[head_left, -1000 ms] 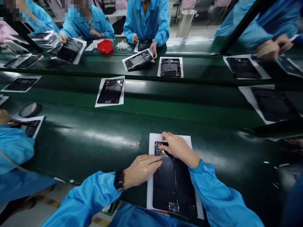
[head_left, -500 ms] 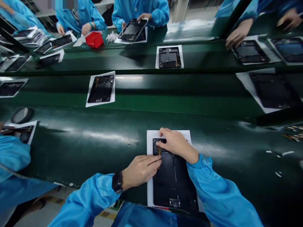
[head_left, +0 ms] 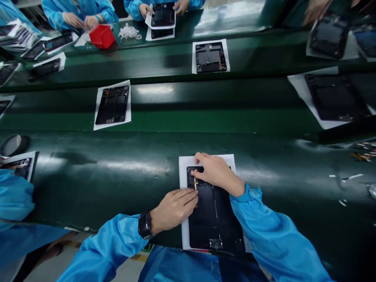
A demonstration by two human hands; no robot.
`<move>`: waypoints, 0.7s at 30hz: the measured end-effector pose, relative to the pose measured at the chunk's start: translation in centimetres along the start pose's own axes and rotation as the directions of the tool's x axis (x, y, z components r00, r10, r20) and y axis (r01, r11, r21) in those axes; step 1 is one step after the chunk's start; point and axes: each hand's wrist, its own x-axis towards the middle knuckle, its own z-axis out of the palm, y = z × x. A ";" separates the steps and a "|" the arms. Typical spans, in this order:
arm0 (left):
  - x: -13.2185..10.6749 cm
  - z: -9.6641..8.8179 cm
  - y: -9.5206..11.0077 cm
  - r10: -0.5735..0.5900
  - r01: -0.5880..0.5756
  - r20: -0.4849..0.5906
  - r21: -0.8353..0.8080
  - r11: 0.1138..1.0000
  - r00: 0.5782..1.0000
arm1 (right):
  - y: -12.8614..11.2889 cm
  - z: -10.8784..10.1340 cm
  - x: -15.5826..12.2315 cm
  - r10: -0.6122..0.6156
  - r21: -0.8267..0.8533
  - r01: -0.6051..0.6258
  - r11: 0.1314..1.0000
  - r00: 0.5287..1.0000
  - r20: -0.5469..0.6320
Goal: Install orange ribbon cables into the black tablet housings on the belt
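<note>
In front of me a black tablet housing (head_left: 217, 219) lies on a white sheet (head_left: 184, 235) at the table's near edge. A thin orange flex cable (head_left: 195, 182) runs along its upper left part. My left hand (head_left: 176, 205), fingers closed in a pinch, holds the cable's lower end. The thumb and forefinger of my right hand (head_left: 216, 173) close on the upper end, over the housing's top left corner. Whether that end is seated in a connector is hidden by the fingers. A dark watch (head_left: 144, 224) sits on my left wrist.
Beyond the table, more tablet housings on sheets lie on green belts, one at left (head_left: 113, 105), one at centre (head_left: 210, 57). Co-workers in blue sleeves (head_left: 82, 11) work opposite near a red bin (head_left: 102, 36). Orange cables (head_left: 362, 152) lie at right; another sleeve (head_left: 14, 196) is at left.
My view has shifted slightly. Both my hands stay at the cable. Across the belts, a co-worker's tilted housing is now held with its sheet above another one.
</note>
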 end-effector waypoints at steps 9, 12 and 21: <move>-0.1 0.1 -0.1 0.005 -0.005 0.012 0.002 1.000 1.000 | 0.1 0.3 0.0 -0.008 -0.001 0.008 1.000 1.000 -0.013; 0.0 0.1 0.0 0.007 -0.007 0.012 0.010 1.000 1.000 | 0.2 0.3 0.0 -0.010 -0.005 0.010 1.000 1.000 -0.019; -0.2 0.2 0.0 0.017 -0.018 0.046 0.023 1.000 0.999 | 0.1 0.1 0.0 0.004 -0.010 -0.004 1.000 1.000 -0.002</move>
